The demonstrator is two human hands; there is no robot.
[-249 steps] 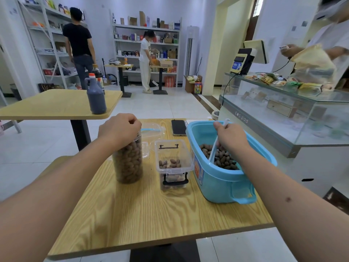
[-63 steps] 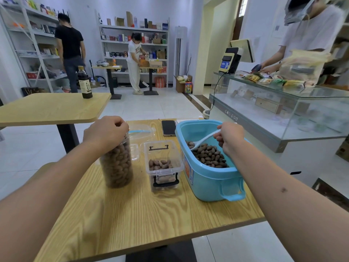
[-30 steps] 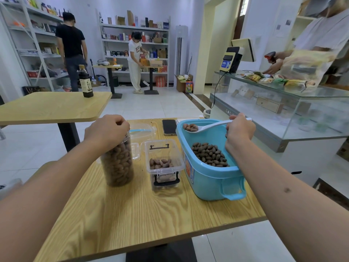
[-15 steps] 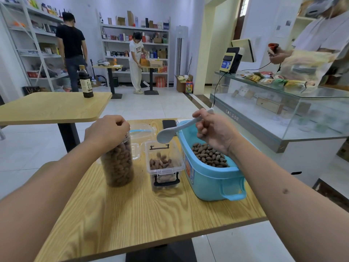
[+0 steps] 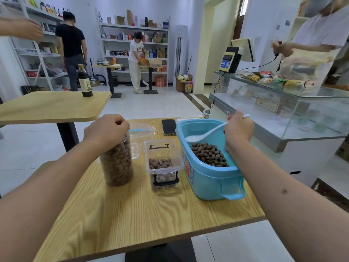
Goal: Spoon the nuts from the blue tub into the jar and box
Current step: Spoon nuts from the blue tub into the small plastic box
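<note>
wooden table (image 5: 143, 214) with three containers in a row, described relative to the blue tub (image 5: 211, 178). the blue tub stands at the table's right edge, open, with a layer of brown nuts (image 5: 208, 155) on its floor. the right hand (image 5: 238, 130) is above the tub's far right rim, fingers curled round the handle of a white spoon (image 5: 205, 133); the spoon's bowl hangs inside the tub, just above the nuts, and looks empty. just left of the tub stands the clear box (image 5: 163, 163) with black clips, open, holding a shallow layer of nuts. further left of the tub, past the box, stands the clear jar (image 5: 118, 163), nearly full of nuts; the left hand (image 5: 106, 130) lies over its mouth, fingers curled down round the rim in a grip. behind the box lies a clear lid (image 5: 141, 129) with a blue strip. a dark phone (image 5: 168, 127) lies flat on the table, just beside the tub's far left corner. well beyond the tub, on a second table (image 5: 47, 108), stands a dark bottle (image 5: 85, 82). right of the tub is a glass counter (image 5: 283, 103).
</note>
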